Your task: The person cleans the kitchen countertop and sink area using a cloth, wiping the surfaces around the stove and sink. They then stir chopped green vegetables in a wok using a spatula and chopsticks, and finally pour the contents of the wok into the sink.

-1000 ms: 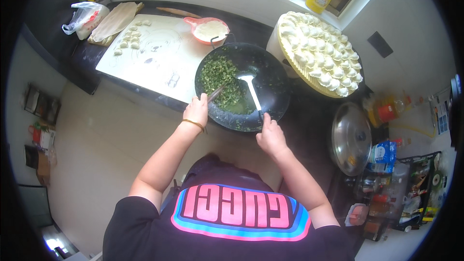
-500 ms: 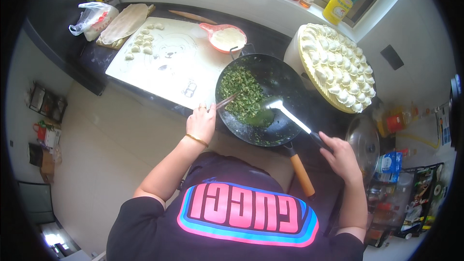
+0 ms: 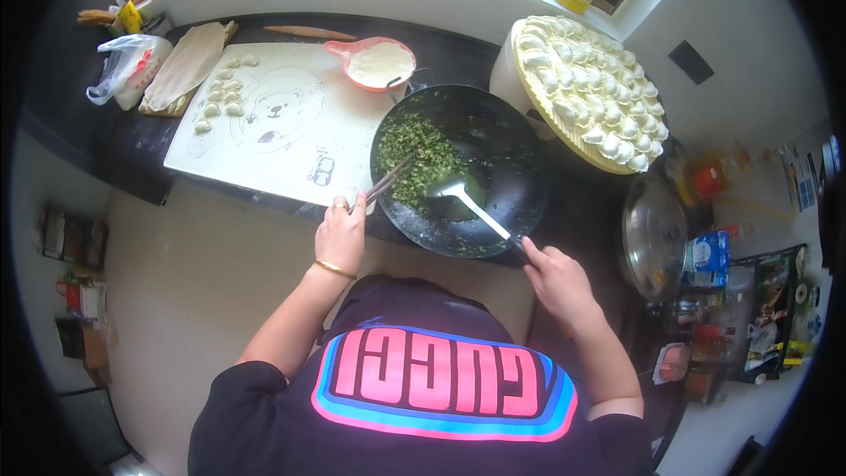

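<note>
Chopped green filling [image 3: 423,159] lies in the left half of a black wok [image 3: 515,145]. My left hand [image 3: 341,236], a gold bangle at its wrist, is closed round a pair of brown chopsticks [image 3: 388,178], whose tips reach into the filling. In my right hand [image 3: 560,282] is the dark handle of a spatula [image 3: 480,211]; its metal blade rests against the filling's right side. The wok's wooden handle, near my right forearm, is hidden now.
Left of the wok, a white mat [image 3: 291,145] bears several small dumplings [image 3: 225,92]. A red scoop of flour [image 3: 379,63] stands at its far right corner. Many dumplings cover a yellow round tray [image 3: 551,110] on the right. A glass lid [image 3: 654,238] is beyond my right hand.
My right hand has moved left and closer to the wok, and the spatula blade has slid left into the filling. The whole view has shifted slightly.
</note>
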`<action>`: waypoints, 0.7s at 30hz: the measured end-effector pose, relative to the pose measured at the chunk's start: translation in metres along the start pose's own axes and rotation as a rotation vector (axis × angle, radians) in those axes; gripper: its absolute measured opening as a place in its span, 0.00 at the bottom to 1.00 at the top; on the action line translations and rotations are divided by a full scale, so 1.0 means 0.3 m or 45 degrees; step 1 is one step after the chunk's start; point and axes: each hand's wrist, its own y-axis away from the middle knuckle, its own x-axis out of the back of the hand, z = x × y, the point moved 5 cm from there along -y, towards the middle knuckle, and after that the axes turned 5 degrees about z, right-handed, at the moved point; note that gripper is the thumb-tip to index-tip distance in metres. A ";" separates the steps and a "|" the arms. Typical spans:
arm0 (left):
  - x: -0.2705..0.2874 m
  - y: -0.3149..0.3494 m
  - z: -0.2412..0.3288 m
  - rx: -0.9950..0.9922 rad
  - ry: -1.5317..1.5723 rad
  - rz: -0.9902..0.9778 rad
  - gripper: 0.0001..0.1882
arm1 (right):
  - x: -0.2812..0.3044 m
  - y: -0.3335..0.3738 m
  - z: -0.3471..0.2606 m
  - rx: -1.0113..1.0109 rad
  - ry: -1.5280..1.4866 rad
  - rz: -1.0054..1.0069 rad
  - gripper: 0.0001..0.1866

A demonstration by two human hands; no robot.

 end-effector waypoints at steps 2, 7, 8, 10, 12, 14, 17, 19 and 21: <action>-0.004 0.006 -0.004 0.017 0.017 -0.006 0.21 | -0.031 -0.041 -0.010 -0.028 -0.002 0.018 0.21; -0.009 0.014 -0.002 0.032 0.048 -0.005 0.22 | -0.049 -0.122 0.013 -0.040 -0.018 0.056 0.21; -0.005 0.016 -0.001 0.042 0.077 -0.001 0.23 | -0.043 -0.139 0.021 -0.062 -0.034 0.055 0.21; 0.001 0.019 -0.001 0.055 0.107 0.012 0.23 | -0.024 -0.159 0.044 -0.012 -0.079 0.085 0.20; 0.003 0.023 -0.003 0.060 0.111 0.029 0.23 | 0.022 -0.164 0.066 0.011 -0.121 0.090 0.19; 0.000 0.027 -0.007 0.067 0.118 0.038 0.22 | 0.100 -0.147 0.077 0.014 -0.049 0.050 0.19; 0.004 0.029 -0.004 0.069 0.120 0.044 0.22 | 0.203 -0.092 0.102 0.000 0.053 -0.007 0.20; 0.003 0.029 -0.001 0.070 0.120 0.043 0.23 | 0.212 -0.060 0.120 -0.005 0.092 -0.029 0.19; -0.002 0.028 0.003 0.070 0.121 0.036 0.23 | 0.188 -0.045 0.138 -0.019 0.121 -0.056 0.20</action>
